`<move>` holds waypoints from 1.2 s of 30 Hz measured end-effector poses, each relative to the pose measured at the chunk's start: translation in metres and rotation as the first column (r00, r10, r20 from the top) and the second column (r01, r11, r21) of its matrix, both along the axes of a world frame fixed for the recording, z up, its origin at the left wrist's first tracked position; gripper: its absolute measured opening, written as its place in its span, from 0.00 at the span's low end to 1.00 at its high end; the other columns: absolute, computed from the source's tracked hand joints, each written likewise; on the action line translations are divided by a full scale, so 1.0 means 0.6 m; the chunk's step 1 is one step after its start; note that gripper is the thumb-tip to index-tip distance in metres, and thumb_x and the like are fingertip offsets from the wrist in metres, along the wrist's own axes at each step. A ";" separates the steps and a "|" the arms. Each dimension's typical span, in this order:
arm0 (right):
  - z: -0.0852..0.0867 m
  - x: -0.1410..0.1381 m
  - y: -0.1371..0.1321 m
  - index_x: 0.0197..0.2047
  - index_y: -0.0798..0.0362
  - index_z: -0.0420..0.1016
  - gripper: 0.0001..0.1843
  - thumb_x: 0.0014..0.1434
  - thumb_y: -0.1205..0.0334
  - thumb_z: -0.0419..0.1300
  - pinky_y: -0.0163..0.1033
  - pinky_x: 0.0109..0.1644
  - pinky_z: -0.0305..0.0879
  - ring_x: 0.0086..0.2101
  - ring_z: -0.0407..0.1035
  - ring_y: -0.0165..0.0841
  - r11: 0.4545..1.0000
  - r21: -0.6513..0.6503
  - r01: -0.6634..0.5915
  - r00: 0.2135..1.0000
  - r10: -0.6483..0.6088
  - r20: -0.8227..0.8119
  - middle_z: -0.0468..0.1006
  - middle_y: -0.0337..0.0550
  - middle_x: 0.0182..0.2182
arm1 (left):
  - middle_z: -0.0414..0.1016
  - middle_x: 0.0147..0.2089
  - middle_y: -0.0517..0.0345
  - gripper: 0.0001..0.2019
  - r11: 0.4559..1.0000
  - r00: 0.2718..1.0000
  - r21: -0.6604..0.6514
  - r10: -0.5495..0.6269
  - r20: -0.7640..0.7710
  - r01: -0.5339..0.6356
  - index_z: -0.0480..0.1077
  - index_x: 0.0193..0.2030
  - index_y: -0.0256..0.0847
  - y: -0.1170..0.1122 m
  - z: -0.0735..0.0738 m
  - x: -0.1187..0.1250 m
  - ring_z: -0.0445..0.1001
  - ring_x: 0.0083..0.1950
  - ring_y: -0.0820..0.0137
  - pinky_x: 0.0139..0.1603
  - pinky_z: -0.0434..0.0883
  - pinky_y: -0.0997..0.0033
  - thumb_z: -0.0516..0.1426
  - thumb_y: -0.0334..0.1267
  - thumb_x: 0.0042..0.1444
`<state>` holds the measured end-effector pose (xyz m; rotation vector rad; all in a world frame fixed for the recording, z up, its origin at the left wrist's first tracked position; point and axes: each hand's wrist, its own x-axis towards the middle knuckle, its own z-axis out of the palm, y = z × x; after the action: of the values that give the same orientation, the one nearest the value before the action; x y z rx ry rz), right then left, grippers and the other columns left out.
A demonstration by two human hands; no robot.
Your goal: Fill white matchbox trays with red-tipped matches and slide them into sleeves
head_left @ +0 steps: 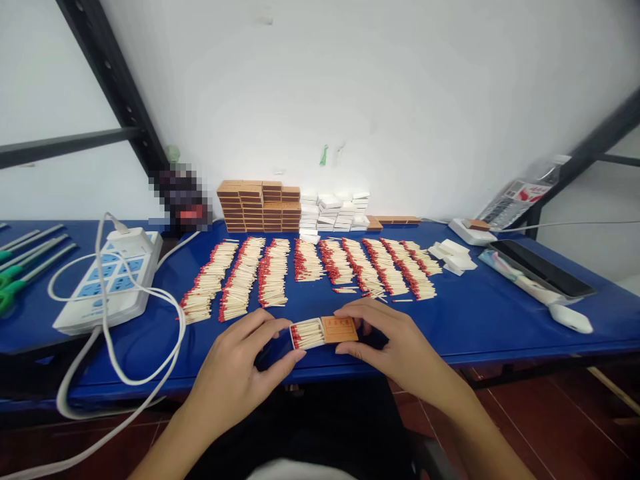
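Between my hands, near the table's front edge, is a matchbox. Its white inner tray [307, 334], filled with red-headed matches, has its right end at the orange-brown sleeve [341, 329]. My left hand [250, 360] pinches the tray's left end between fingers and thumb. My right hand [387, 337] grips the sleeve with the thumb in front and the fingers behind. Beyond the matchbox, loose matches [275, 273] lie on the blue table in several slanting rows, red heads mostly to the left.
At the back stand stacked brown sleeves [260, 207] and white trays [335, 210]. More white trays [453, 257] lie to the right, near a phone [543, 267] and a plastic bottle [525, 193]. A power strip [113, 283] with looping white cables and green-handled tools [30, 267] occupy the left.
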<state>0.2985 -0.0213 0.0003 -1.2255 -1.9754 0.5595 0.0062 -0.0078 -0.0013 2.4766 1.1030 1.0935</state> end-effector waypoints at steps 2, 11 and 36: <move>0.003 -0.003 0.000 0.56 0.39 0.82 0.19 0.65 0.45 0.74 0.53 0.54 0.81 0.45 0.79 0.44 1.000 0.007 -0.012 1.000 0.012 0.003 0.85 0.46 0.52 | 0.80 0.44 0.56 0.13 1.000 1.000 -0.012 -0.007 0.009 0.007 0.80 0.58 0.45 0.000 0.000 -0.002 0.81 0.42 0.68 0.44 0.78 0.71 0.66 0.43 0.70; 0.001 -0.019 -0.002 0.55 0.37 0.82 0.20 0.62 0.46 0.76 0.49 0.49 0.80 0.44 0.78 0.42 0.998 -0.015 -0.060 0.993 0.058 -0.105 0.85 0.44 0.50 | 0.78 0.45 0.59 0.15 0.988 0.996 -0.127 -0.081 0.048 0.087 0.79 0.61 0.48 0.004 -0.002 -0.011 0.76 0.38 0.72 0.40 0.76 0.74 0.67 0.45 0.70; 0.083 0.185 0.135 0.57 0.48 0.85 0.30 0.62 0.34 0.71 0.55 0.53 0.80 0.47 0.82 0.49 0.953 0.072 0.296 0.955 -0.297 0.007 0.87 0.51 0.53 | 0.81 0.43 0.60 0.12 0.993 0.994 -0.051 -0.105 0.018 0.105 0.81 0.49 0.46 0.005 -0.003 -0.008 0.79 0.37 0.71 0.38 0.75 0.75 0.70 0.48 0.66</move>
<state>0.4093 0.0598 0.0498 -1.4527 -1.7640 0.3261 0.0014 -0.0049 -0.0032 2.4516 0.9721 1.0386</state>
